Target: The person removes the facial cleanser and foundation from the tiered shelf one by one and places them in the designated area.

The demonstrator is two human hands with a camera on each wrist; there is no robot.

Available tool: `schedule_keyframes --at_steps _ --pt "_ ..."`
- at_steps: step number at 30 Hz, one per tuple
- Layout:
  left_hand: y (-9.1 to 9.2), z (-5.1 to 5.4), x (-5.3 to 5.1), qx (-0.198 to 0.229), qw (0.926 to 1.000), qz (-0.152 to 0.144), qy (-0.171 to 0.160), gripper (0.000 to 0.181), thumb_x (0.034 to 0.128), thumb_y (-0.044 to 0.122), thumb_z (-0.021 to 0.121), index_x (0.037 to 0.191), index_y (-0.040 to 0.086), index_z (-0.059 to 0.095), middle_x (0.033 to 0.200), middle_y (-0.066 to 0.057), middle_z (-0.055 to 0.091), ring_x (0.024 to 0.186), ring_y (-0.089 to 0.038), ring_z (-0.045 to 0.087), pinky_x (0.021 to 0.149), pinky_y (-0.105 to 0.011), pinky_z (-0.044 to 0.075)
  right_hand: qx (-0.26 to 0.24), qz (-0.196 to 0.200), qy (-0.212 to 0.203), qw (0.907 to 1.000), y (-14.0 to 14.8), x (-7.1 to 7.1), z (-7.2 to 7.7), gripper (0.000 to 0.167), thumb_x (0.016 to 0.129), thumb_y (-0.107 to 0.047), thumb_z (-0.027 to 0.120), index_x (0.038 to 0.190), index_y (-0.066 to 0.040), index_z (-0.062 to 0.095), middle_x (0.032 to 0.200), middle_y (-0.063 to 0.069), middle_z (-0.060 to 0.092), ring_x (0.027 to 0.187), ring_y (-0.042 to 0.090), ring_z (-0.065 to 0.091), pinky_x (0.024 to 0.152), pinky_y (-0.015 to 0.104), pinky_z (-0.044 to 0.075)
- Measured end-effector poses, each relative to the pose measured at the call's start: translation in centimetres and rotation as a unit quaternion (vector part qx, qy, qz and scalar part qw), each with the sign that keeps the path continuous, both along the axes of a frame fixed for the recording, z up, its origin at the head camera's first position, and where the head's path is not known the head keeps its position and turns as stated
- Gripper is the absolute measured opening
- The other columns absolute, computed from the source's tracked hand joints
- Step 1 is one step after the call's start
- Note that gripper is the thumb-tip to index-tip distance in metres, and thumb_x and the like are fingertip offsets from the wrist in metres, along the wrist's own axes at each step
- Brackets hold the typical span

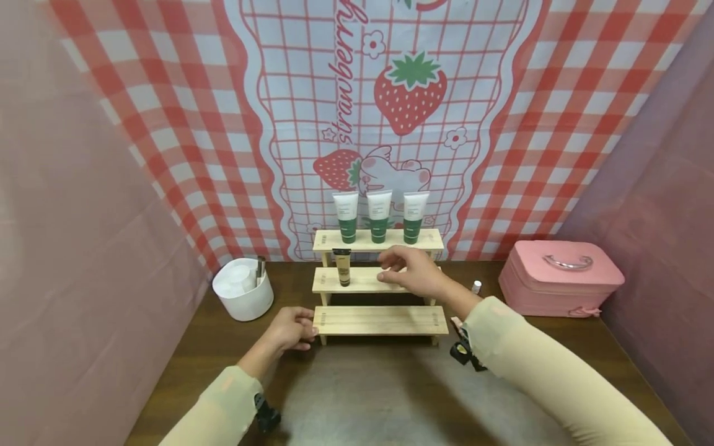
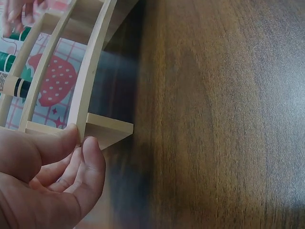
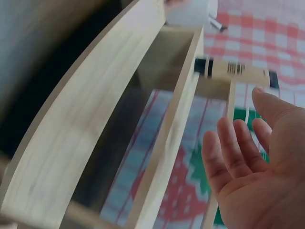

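Observation:
A three-step wooden display rack point(image 1: 379, 320) stands on the table. My left hand point(image 1: 292, 328) pinches the left end of its lowest board between thumb and fingers, as the left wrist view shows. My right hand point(image 1: 415, 271) hovers over the right part of the middle step, holding nothing, its fingers loosely bent and apart from the thumb point(image 3: 271, 105). A beige tube with a black cap point(image 1: 343, 267) stands on the left of that step. Three white-and-green tubes, a left one point(image 1: 347, 217), a middle one point(image 1: 379, 215) and a right one point(image 1: 414, 217), stand in a row on the top step.
A round white container point(image 1: 243, 306) with a few items inside sits at the left. At the right is a pink case point(image 1: 558, 279) with a silver handle. A small white-capped item point(image 1: 476, 287) shows beside the right forearm. A strawberry-print cloth point(image 1: 295, 80) hangs behind.

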State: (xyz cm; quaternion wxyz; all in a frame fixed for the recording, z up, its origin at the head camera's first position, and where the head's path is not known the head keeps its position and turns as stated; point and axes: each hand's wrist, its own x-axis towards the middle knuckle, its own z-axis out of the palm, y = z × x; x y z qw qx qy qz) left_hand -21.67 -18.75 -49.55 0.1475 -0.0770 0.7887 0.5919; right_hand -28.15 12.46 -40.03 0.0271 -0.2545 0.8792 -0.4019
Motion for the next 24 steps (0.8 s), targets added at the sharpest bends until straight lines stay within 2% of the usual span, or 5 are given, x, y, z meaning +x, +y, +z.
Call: schedule_keyframes --at_steps 4,7,13,17,24 --pt "0.2 -0.3 -0.2 -0.003 1.0000 0.000 0.001 0.045 0.0868 -0.014 0.069 0.130 -0.012 0.057 0.098 -0.018 0.068 0.073 -0.021 0.064 0.058 -0.034 0.063 -0.029 0.010 -0.022 0.9993 -2.9 -0.4 -0.5 0.041 0.094 -0.024 0.078 0.130 -0.011 0.065 0.121 0.010 0.069 0.105 0.021 0.067 0.092 0.040 0.059" --pt "0.1 -0.4 -0.2 -0.002 1.0000 -0.001 0.003 0.045 0.0869 -0.015 0.069 0.130 -0.012 0.056 0.099 -0.019 0.068 0.073 -0.021 0.065 0.058 -0.034 0.062 -0.049 0.012 -0.030 0.9983 -4.6 -0.7 -0.9 0.042 0.093 -0.024 0.078 0.131 -0.010 0.063 0.125 0.012 0.067 0.108 0.021 0.067 0.093 0.041 0.058" --pt "0.1 -0.3 -0.3 -0.005 1.0000 0.006 0.001 0.044 0.0868 -0.015 0.068 0.129 -0.012 0.057 0.096 -0.016 0.068 0.072 -0.021 0.064 0.057 -0.033 0.062 -0.070 -0.007 -0.036 0.9969 -6.6 -1.0 -1.6 0.037 0.091 -0.025 0.081 0.121 -0.013 0.064 0.115 0.003 0.069 0.103 0.016 0.068 0.088 0.036 0.059" --pt "0.2 -0.2 -0.2 -0.004 1.0000 0.007 -0.002 0.044 0.0865 -0.015 0.068 0.129 -0.013 0.057 0.094 -0.015 0.068 0.072 -0.021 0.064 0.057 -0.033 0.062 -0.075 -0.023 -0.027 0.9965 -7.3 -0.9 -2.0 0.033 0.089 -0.020 0.081 0.115 -0.009 0.063 0.109 0.006 0.070 0.099 0.018 0.069 0.086 0.036 0.059" --pt "0.2 0.0 0.0 -0.002 1.0000 0.005 0.000 0.044 0.0865 -0.016 0.068 0.129 -0.013 0.057 0.094 -0.015 0.067 0.071 -0.021 0.063 0.057 -0.033 0.062 -0.067 -0.049 -0.024 0.9963 -8.0 -0.9 -2.2 0.028 0.091 -0.021 0.079 0.111 -0.011 0.062 0.106 0.006 0.070 0.098 0.019 0.068 0.082 0.036 0.060"
